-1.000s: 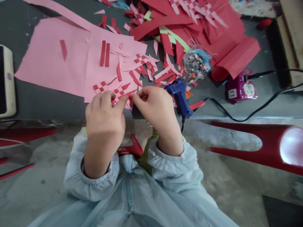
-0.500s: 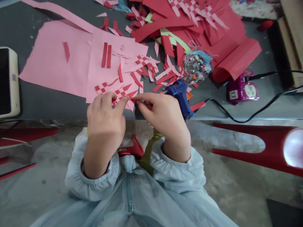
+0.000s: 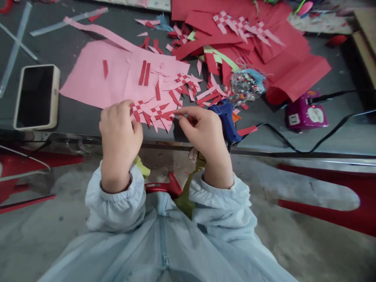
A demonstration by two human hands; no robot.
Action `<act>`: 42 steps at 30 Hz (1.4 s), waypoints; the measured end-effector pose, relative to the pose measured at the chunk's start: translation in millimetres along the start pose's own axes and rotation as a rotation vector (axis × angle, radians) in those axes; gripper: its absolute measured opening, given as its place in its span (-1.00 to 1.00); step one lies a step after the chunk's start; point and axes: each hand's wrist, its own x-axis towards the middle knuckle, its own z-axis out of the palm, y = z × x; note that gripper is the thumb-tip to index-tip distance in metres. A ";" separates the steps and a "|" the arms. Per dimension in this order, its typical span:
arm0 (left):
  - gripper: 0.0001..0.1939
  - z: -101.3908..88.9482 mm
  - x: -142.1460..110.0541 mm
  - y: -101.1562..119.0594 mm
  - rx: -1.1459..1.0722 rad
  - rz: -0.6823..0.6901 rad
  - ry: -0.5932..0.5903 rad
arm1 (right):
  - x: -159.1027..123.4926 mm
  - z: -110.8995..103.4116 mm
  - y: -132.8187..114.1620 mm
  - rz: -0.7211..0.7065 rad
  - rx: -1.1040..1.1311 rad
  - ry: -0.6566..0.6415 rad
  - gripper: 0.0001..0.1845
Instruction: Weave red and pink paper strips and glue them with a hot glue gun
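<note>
Checkered strips of red and pink paper form a woven paper piece (image 3: 154, 114) near the table's front edge. At its left end is my left hand (image 3: 121, 129), with bent fingers closed on the edge and fingertips partly hidden. My right hand (image 3: 204, 127) reaches its right tip, where index finger and thumb close on the end of a red strip. Behind lie a pink paper sheet (image 3: 96, 74) and two short red strips (image 3: 144, 73). Just right of my right hand rests a blue glue gun (image 3: 226, 119).
A phone (image 3: 37, 97) lies at left, near clear glue sticks (image 3: 17, 51). Red paper sheets (image 3: 305, 70) and finished-looking woven pieces (image 3: 239, 25) are heaped at the back. A bead container (image 3: 248, 82) and a purple power adapter (image 3: 307, 113) with a black cable (image 3: 282, 139) occupy the right.
My left hand has drawn back leftward from the middle of the woven piece, uncovering more of it. My right hand stays at its right tip. The view has shifted, showing the whole phone.
</note>
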 end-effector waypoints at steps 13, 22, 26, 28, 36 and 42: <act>-0.43 12.0 6.5 -14.1 0.046 -0.013 0.010 | -2.6 14.5 -10.1 -0.110 -0.233 -0.111 -0.51; -0.34 19.0 20.5 -14.3 -0.044 -0.039 0.051 | -1.0 16.3 -6.3 -0.119 -0.202 -0.092 -0.52; -0.34 21.5 31.7 -22.7 -0.238 0.010 0.095 | -0.9 17.3 -4.8 -0.119 -0.184 -0.079 -0.54; -0.46 20.2 35.7 -25.4 -0.285 0.038 0.072 | -0.7 17.6 -3.6 -0.121 -0.153 -0.075 -0.57; -0.69 13.5 37.8 -33.6 -0.322 0.100 -0.010 | -0.4 15.9 0.9 -0.136 -0.068 -0.069 -0.62; -0.79 7.5 36.6 -28.6 -0.463 0.133 0.006 | -1.8 14.7 -1.9 -0.166 -0.028 -0.065 -0.59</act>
